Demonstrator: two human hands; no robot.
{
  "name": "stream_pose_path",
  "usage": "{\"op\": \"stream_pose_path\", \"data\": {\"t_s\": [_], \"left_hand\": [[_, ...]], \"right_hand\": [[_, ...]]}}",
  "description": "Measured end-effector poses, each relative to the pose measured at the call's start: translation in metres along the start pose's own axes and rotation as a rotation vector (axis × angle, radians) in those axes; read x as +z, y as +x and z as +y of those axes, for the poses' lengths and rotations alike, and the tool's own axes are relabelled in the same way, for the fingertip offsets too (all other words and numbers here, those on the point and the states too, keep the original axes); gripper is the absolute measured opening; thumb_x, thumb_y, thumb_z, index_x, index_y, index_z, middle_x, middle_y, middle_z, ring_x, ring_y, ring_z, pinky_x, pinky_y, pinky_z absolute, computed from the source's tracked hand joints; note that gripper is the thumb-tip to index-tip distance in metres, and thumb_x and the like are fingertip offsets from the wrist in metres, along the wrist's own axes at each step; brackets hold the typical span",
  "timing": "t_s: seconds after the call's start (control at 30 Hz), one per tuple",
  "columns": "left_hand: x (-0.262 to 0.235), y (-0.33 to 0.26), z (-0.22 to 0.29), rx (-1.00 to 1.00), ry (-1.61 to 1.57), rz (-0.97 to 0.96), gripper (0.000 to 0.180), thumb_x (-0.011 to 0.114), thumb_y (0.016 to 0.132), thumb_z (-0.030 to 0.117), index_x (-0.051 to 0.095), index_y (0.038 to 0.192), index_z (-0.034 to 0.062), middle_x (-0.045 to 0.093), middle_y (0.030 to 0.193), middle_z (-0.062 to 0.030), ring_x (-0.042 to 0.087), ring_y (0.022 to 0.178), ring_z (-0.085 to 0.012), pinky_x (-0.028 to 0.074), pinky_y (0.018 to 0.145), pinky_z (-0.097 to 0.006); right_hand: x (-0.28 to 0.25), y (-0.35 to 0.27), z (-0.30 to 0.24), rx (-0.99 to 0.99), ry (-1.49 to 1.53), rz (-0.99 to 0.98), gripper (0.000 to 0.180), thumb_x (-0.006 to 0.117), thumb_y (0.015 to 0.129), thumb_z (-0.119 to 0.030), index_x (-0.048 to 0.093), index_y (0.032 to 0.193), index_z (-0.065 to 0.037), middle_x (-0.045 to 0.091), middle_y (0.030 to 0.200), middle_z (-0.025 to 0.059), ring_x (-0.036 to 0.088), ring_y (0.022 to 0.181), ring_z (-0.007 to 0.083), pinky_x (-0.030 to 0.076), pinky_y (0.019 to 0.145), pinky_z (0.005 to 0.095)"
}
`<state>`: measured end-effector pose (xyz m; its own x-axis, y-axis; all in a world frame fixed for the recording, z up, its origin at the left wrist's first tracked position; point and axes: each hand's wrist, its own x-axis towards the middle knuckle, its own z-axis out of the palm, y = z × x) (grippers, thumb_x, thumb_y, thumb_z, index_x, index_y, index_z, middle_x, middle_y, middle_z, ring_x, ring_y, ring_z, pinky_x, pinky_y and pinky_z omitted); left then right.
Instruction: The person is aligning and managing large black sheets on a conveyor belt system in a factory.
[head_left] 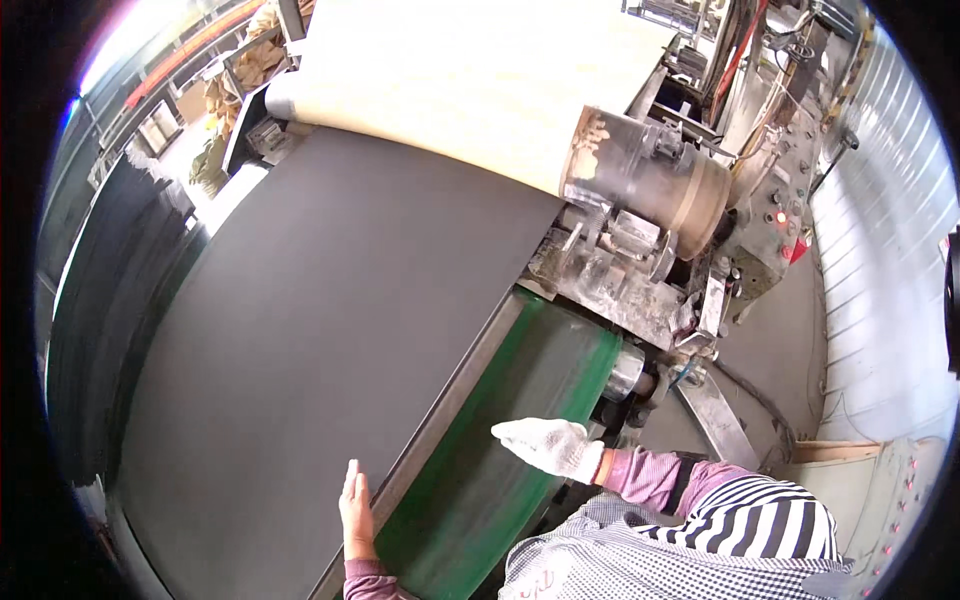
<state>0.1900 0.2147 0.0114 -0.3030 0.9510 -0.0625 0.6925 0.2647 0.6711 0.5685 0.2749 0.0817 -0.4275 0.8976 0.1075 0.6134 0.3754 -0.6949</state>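
Observation:
A wide, dark grey sheet runs down the middle and left of the view. My bare left hand is at its near right edge, held edge-on with the fingers stretched out and nothing in them. Whether it touches the sheet I cannot tell. To the right, my right hand wears a white knitted glove. Its fingers point left, straight and close together, over the green belt with a dark worn middle. No object shows in the glove.
Beyond the sheet, a pale yellowish sheet curves over a roller beside a large cylindrical motor. Dusty metal brackets stand below it. A control box with a lit red lamp is at right, near a pale corrugated wall.

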Motion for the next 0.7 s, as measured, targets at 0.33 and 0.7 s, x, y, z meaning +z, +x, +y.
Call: {"op": "stream_pose_path", "data": {"t_s": [0.33,0.7], "left_hand": [[-0.058,-0.100,-0.088,-0.152,0.462,0.488,0.043,0.054,0.087,0.040,0.068,0.070,0.0036,0.064,0.074,-0.0188,0.063,0.074,-0.0380,0.049,0.070,-0.047],[-0.088,-0.096,-0.104,-0.361,0.651,0.475,0.041,0.056,0.091,0.038,0.071,0.072,0.0059,0.067,0.080,-0.0103,0.065,0.078,-0.0299,0.052,0.075,-0.042]], "right_hand": [[0.006,-0.012,-0.034,0.538,0.332,-0.310,0.018,0.058,0.089,-0.018,0.064,0.082,-0.003,0.056,0.056,0.0038,0.056,0.048,0.0103,0.043,0.044,0.0286],[0.012,0.023,-0.099,0.038,0.215,-0.437,0.017,0.062,0.093,-0.022,0.068,0.093,-0.006,0.061,0.067,0.0014,0.055,0.055,0.0082,0.045,0.051,0.0263]]}}
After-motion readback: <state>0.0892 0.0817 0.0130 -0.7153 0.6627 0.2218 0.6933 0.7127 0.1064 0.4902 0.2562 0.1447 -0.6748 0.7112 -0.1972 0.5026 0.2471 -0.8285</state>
